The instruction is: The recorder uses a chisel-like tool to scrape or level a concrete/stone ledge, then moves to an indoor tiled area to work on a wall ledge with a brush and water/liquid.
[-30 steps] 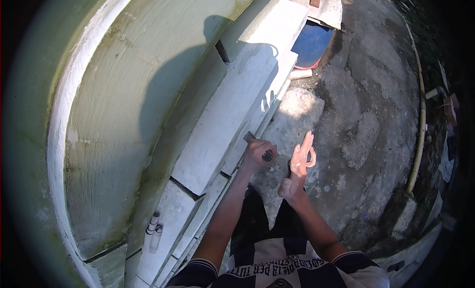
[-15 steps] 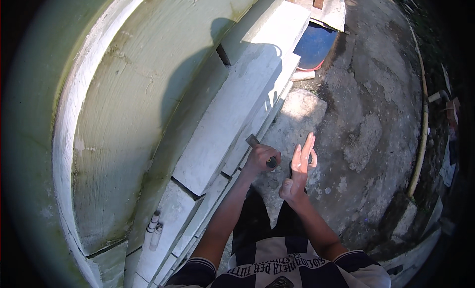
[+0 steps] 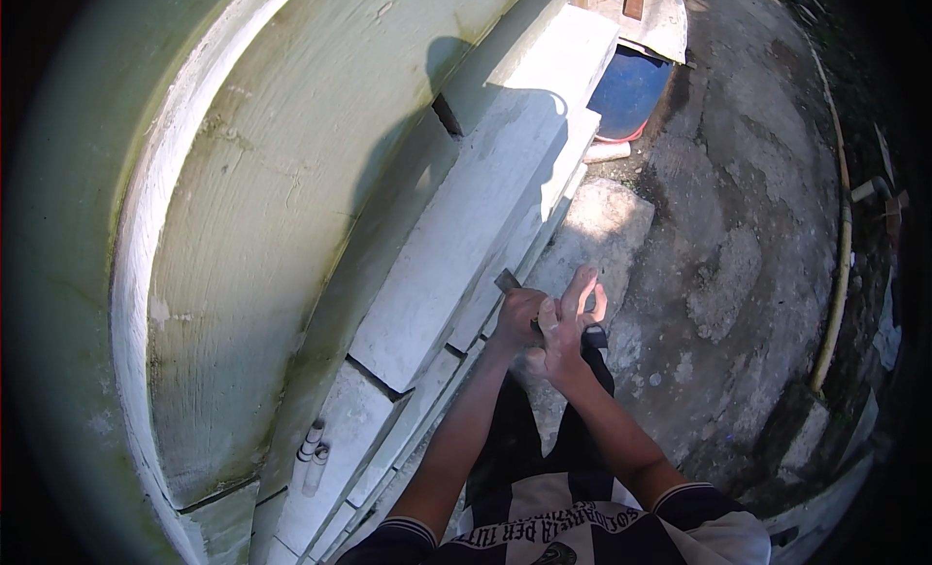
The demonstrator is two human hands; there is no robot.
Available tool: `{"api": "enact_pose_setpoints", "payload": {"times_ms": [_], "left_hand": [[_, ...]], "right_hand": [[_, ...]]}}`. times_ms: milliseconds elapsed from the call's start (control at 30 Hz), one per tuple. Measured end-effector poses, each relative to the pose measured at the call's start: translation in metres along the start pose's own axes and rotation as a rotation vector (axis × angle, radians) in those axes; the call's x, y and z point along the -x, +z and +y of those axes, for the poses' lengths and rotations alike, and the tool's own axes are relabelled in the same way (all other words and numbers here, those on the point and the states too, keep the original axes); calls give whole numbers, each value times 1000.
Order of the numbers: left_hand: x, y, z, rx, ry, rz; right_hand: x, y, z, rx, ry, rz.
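Observation:
My left hand (image 3: 520, 315) is closed around the handle of a flat-bladed scraper (image 3: 506, 281). Its grey metal blade sticks out past my fist toward the white blocks on the left. Close against that fist is my right hand (image 3: 566, 322), with fingers raised and apart and whitish dust on the fingertips. It overlaps the handle's end, so I cannot tell whether they touch. The nearest work surface is the white block ledge (image 3: 456, 240), running along the wall beside my left hand.
A green plastered wall (image 3: 262, 245) rises on the left. Two small pale cylinders (image 3: 313, 456) lie on the lower ledge. Ahead stands a blue container (image 3: 631, 94) with a board on top. A flat stone slab (image 3: 602, 220) and rough concrete ground (image 3: 728, 274) lie to the right, bordered by a long pole (image 3: 837, 303).
My right hand has moved left and slightly down, up against my left fist. The left hand keeps hold of the scraper. The view has shifted slightly.

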State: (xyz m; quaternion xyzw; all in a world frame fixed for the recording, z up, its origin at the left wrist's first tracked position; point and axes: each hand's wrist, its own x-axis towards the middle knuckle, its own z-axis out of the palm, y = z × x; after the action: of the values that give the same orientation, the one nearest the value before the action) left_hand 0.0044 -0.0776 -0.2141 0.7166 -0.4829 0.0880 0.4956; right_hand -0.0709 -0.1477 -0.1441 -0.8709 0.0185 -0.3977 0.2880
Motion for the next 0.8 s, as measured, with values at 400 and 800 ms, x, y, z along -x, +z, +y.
{"api": "enact_pose_setpoints", "payload": {"times_ms": [400,800], "left_hand": [[-7,-5,0,36,-11,1],[-11,-21,3,73,-9,-135]], "right_hand": [[-28,-46,8,-27,38,149],[-24,-16,5,-103,183,35]]}}
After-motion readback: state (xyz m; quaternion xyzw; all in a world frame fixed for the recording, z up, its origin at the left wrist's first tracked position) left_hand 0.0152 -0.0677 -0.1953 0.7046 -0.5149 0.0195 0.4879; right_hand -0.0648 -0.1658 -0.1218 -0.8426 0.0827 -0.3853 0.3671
